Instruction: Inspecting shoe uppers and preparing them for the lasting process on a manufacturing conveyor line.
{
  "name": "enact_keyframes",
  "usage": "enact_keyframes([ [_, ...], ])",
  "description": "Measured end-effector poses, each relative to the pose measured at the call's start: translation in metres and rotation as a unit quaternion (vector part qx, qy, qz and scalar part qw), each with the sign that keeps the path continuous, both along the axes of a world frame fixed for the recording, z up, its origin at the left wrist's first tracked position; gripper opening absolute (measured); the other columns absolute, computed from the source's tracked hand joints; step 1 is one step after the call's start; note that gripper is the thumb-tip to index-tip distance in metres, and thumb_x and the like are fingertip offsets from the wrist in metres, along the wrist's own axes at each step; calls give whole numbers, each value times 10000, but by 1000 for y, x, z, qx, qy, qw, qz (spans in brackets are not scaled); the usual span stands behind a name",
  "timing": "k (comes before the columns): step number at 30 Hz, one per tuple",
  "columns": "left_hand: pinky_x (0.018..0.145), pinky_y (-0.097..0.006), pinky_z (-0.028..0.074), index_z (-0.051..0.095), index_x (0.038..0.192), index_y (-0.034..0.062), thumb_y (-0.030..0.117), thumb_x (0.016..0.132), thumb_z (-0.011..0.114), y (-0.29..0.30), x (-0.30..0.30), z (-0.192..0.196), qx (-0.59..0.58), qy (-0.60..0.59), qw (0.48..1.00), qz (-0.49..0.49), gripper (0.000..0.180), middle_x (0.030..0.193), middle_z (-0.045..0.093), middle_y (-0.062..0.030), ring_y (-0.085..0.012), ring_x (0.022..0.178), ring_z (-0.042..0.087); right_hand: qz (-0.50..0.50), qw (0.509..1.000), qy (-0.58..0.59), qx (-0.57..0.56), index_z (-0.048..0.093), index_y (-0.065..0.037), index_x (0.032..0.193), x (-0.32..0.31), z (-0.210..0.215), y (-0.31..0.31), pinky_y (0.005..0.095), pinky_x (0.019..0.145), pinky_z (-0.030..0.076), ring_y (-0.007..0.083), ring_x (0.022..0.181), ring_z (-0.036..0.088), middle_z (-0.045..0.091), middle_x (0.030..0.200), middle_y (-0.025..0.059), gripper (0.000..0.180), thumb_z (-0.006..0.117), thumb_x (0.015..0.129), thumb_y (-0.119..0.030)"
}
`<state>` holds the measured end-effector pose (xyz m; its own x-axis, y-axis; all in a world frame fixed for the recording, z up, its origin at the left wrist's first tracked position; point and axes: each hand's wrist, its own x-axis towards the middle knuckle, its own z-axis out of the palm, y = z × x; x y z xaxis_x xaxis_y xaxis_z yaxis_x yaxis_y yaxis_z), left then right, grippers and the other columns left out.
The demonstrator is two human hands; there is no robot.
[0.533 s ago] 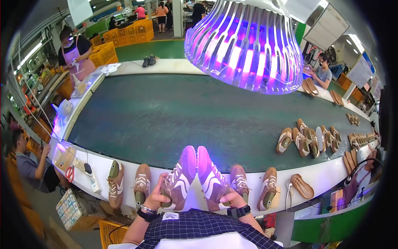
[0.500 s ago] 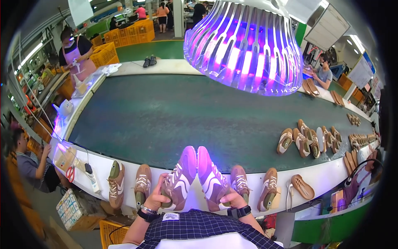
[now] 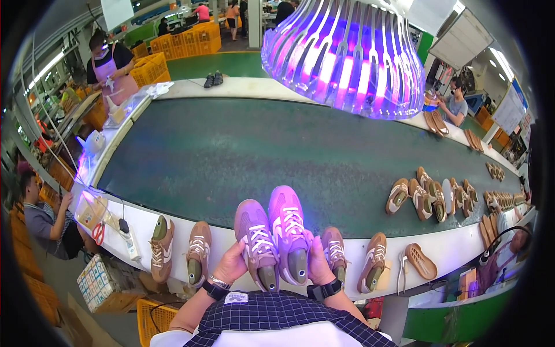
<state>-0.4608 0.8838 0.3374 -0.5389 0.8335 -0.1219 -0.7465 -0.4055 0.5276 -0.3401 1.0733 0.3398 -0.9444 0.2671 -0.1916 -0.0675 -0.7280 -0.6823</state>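
Observation:
My left hand is closed around the outer side of a brown sneaker, near its heel. A matching sneaker is gripped at its outer side by my right hand. Both shoes are held side by side with toes pointing away and laces up, the right one slightly farther out. White laces and olive-green shoe lasts show inside them, and purple light tints their uppers. On the white ledge, another brown sneaker stands left of my hands, and one just right of them.
A glowing purple lamp hangs above the green conveyor belt. Along the white ledge lie red scissors, a power strip, pincers and a brown sole. Several shoes rest on the belt at right. Co-workers sit or stand around.
Both held sneakers have turned from showing their sides to showing laces and lasts. They have come closer together, and my hands have shifted to their outer sides.

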Motion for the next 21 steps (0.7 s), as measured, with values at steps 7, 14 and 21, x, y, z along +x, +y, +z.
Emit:
enact_keyframes([
  [7, 1064, -441, 343, 322, 1381, 24, 376, 926, 514, -6, -12, 12, 34, -33, 999, -27, 607, 1311, 479, -146, -278, 1223, 465, 34, 989, 66, -131, 327, -22, 1357, 0, 25, 7, 404, 1081, 313, 260, 1262, 417, 415, 1359, 142, 534, 507, 899, -228],
  [14, 1018, -418, 417, 442, 1282, 39, 138, 833, 580, -15, -25, 24, 91, -99, 972, 193, 480, 1233, 547, -113, -270, 1167, 517, -74, 984, 93, -132, 494, 36, 1220, -14, 47, 23, 439, 1006, 416, 290, 1110, 558, 576, 1188, 147, 463, 630, 801, -107],
  [21, 1000, -461, 424, 448, 1285, 78, 142, 780, 618, -24, -23, 8, 19, -147, 955, 258, 537, 1256, 532, -98, -277, 1174, 505, -172, 977, 33, -121, 466, -51, 1266, -20, 29, 5, 418, 1017, 416, 242, 1137, 537, 560, 1209, 75, 474, 623, 819, -31],
])
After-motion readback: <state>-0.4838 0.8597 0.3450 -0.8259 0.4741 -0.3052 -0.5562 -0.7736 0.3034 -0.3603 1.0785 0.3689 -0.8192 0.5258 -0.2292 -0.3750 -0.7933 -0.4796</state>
